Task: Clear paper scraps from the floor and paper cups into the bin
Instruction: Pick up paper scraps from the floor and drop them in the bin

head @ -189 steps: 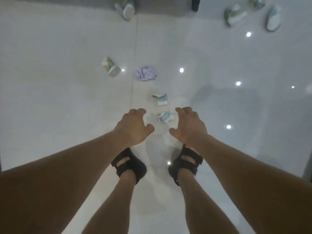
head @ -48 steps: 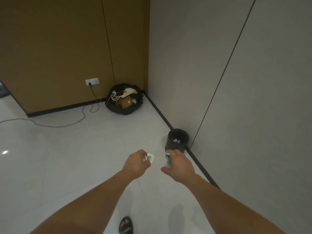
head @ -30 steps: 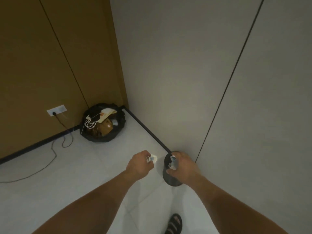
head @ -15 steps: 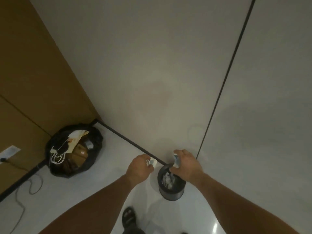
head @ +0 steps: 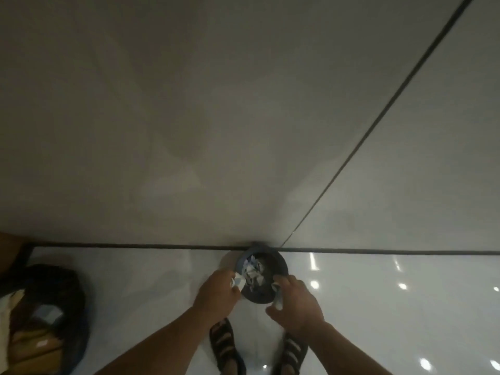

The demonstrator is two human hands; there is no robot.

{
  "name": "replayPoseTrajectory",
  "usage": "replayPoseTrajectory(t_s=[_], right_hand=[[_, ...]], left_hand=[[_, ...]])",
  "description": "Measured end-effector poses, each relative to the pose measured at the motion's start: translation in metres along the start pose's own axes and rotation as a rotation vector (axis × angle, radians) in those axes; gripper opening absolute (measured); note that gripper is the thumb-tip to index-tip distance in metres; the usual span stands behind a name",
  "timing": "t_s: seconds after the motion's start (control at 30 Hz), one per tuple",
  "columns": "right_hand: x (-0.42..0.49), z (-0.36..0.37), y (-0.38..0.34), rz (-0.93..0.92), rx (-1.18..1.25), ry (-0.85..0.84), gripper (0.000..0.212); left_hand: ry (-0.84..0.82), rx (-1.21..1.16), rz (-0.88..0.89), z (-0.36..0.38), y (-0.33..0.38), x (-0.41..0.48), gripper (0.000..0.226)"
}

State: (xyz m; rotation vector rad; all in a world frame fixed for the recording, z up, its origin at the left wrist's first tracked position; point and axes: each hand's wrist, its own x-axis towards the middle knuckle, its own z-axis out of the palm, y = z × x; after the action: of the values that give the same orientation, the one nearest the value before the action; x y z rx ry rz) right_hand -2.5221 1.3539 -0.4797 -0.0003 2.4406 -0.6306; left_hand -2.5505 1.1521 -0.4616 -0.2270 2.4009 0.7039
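A smooth, matt grey wall fills most of the view, cut by one thin dark seam, and a narrow black baseboard separates it from the glossy white floor, which reflects small round lights. The bin is a small, round, dark container that stands on the floor, touching the baseboard; white crumpled papers lie inside it. At the near-left rim of the bin the left hand has its fingers curled and pinches a crumpled paper scrap (white with some pale blue). At the near-right rim the right hand grips a paper strip between thumb and curled fingers. Nearer than the bin are two black strapped sandals. Far to the left of the bin sits a soft black bag with cardboard inside. Compared with half a second ago, the camera looks more steeply down, both sandals show instead of one, and both hands have come lower, closer to the rim.
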Motion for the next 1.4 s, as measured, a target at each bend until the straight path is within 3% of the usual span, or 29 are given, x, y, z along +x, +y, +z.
replayPoseTrajectory(t_s=[0.13,0.47,0.7,1.0,1.23,1.4], right_hand=[[0.063,0.076,0.033,0.058,-0.011,-0.003,0.071],[0.225,0.223,0.125,-0.016,-0.193,0.146,0.067],[0.226,0.260,0.158,0.015,-0.218,0.216,0.067],[0.133,0.196,0.139,0.122,-0.066,0.202,0.076],[0.016,0.071,0.112,0.236,-0.041,0.253,0.079],[-0.067,-0.004,0.094,0.326,-0.043,0.344,0.078]], left_hand=[[-0.055,0.053,0.068,0.058,-0.033,0.072,0.034],[-0.082,0.096,0.205,0.219,-0.108,0.229,0.038],[-0.005,0.243,0.291,0.257,-0.139,0.240,0.057],[0.042,0.374,0.270,0.174,-0.083,0.182,0.067],[-0.025,0.346,0.313,0.095,0.027,0.079,0.070],[-0.062,0.384,0.466,0.064,0.098,0.020,0.068]])
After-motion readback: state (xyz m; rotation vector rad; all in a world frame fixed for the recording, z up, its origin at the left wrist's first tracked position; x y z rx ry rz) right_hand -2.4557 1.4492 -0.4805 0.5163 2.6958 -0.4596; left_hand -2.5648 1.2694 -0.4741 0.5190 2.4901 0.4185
